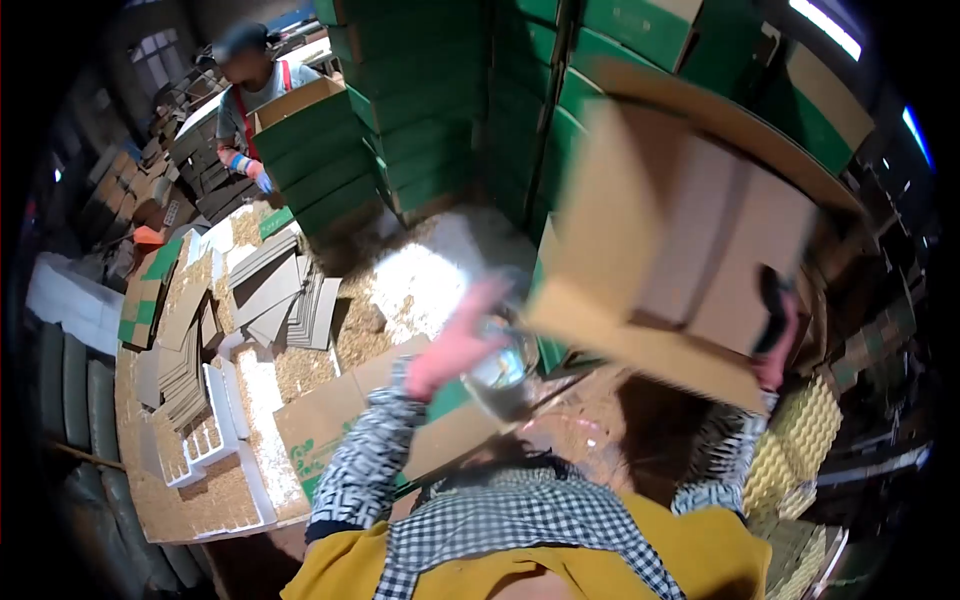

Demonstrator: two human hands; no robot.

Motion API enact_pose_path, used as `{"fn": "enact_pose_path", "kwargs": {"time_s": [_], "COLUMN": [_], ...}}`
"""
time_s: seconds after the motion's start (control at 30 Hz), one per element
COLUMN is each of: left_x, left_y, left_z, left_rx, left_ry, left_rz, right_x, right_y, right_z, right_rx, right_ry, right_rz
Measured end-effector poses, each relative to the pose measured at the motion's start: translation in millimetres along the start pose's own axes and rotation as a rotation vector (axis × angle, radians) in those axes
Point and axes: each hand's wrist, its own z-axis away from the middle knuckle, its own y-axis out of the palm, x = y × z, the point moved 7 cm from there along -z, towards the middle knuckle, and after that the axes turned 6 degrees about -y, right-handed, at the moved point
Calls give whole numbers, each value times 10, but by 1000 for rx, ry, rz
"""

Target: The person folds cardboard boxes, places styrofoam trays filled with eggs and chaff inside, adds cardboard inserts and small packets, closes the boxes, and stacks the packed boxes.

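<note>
An open cardboard box [735, 235], blurred by motion, is held up at the right with its inside towards me. My right hand [780, 335], in a pink and dark glove, grips the near right edge of this box. My left hand [455, 345], also in a pink glove, is raised over the table with its fingers apart and smeared by motion, and I see nothing held in it. Below it lies a flat cardboard piece [440, 440] with green print. Close by the left hand's fingers stands a shiny container [500, 365], partly hidden.
Tall stacks of green boxes [430, 120] rise ahead. Grey cardboard dividers [290, 295] and a white foam tray [225, 420] lie on the sawdust-strewn table [200, 510]. Yellow egg-crate trays [800, 440] stand at lower right. A person [250, 90] is beside the boxes at far left.
</note>
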Motion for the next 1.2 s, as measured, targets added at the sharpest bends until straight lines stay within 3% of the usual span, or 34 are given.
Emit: {"fn": "enact_pose_path", "kwargs": {"time_s": [0.03,0.07,0.1,0.13,0.2,0.27,0.3,0.33,0.4,0.47,0.5,0.57,0.6,0.63,0.67,0.7,0.73,0.8,0.87,0.9,0.93,0.97,1.0,1.03,1.07,1.13,1.17,1.2], "left_x": [-39,-11,88,166,110,134,85,67,96,132,124,255,327,338,441,676,761,1447,1811,2058,2296,2754,3083,2970,2793,2538,2342,2057], "left_y": [412,824,1129,1340,1448,1463,1448,1431,1421,1384,1327,1119,982,610,188,-193,-627,-1414,-1970,-2132,-2225,-2279,-2316,-2264,-2194,-2195,-2251,-2304], "left_z": [-203,-299,-358,-338,-261,-312,-315,-314,-305,-306,-306,-136,46,296,596,963,1387,2497,3407,3764,4105,4343,4509,4390,4318,4266,4255,4204], "left_rx": [35,68,109,155,38,61,76,88,84,54,55,-72,-134,-270,-386,-505,-642,-940,-1103,-1138,-1170,-1091,-1004,-949,-1039,-1077,-1096,-1075], "left_ry": [114,201,202,205,186,195,184,175,165,158,167,184,175,178,136,29,-156,-519,-982,-1119,-1255,-1233,-1192,-1074,-1016,-950,-874,-772], "left_rz": [-386,-768,-732,-698,-773,-798,-801,-805,-824,-818,-763,-763,-760,-714,-643,-800,-767,-891,-1159,-1045,-918,-646,-382,-373,-356,-415,-423,-221], "right_x": [162,288,446,165,-303,-1071,-1212,-1352,-1349,-1439,-1978,-1825,-922,-622,-315,227,779,824,242,-164,-533,-1212,-1878,-2258,-2641,-2242,-2400,-2554], "right_y": [-177,-219,-149,-397,-452,-406,-273,13,228,381,44,-189,-61,-280,-477,39,581,1867,2798,3289,3813,4098,4265,4339,4284,4353,4348,4289], "right_z": [-156,-235,-318,-421,-472,-517,-450,-320,-418,-422,-726,-1148,-1123,-1100,-988,-552,-101,991,1888,2351,2684,2969,3254,3469,3715,3663,3637,3604], "right_rx": [-100,-228,-52,-42,87,193,199,261,740,756,778,449,113,-102,-64,-139,-209,375,794,975,1014,950,986,1007,1023,994,970,940], "right_ry": [204,151,223,196,446,527,534,831,116,-20,80,270,368,106,-643,-638,-666,-176,-91,127,357,273,402,419,584,656,641,625], "right_rz": [-62,-141,-50,-71,-142,-448,-412,-721,372,384,723,1261,1433,826,1129,790,442,-377,28,-71,-14,234,440,754,945,1003,777,556]}}
